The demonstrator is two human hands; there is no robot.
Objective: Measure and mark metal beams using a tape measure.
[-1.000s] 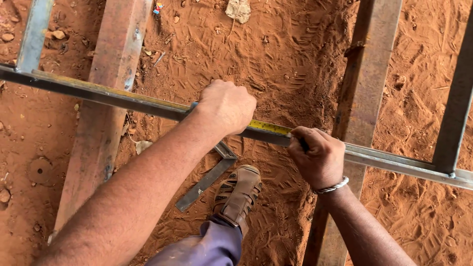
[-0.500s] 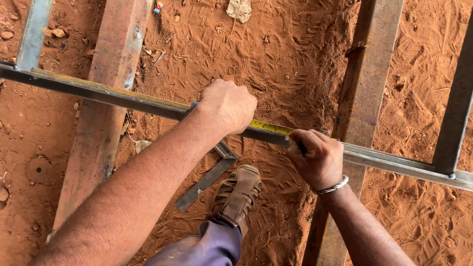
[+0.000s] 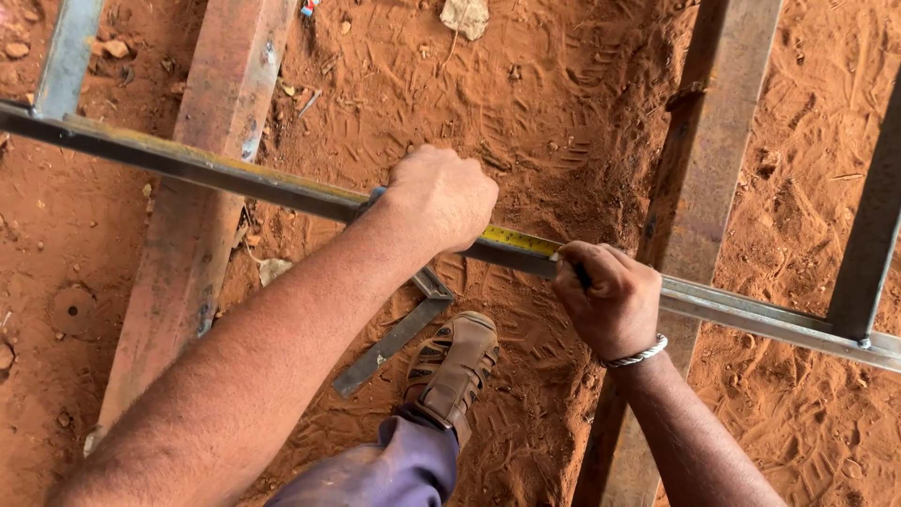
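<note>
A long steel bar (image 3: 188,164) runs across the view from upper left to lower right, raised over red sand. My left hand (image 3: 443,195) is closed over the bar near its middle, pressing a yellow tape measure (image 3: 522,238) onto it. The tape's blade shows between my two hands. My right hand (image 3: 610,299), with a metal bracelet on the wrist, grips the bar and pinches a dark marking tool at the tape's right end.
Rusty steel beams lie under the bar: one wide beam (image 3: 202,225) at left, another (image 3: 699,188) at right, and a third (image 3: 868,244) at the far right. A metal try square (image 3: 399,333) lies on the sand by my sandalled foot (image 3: 455,361).
</note>
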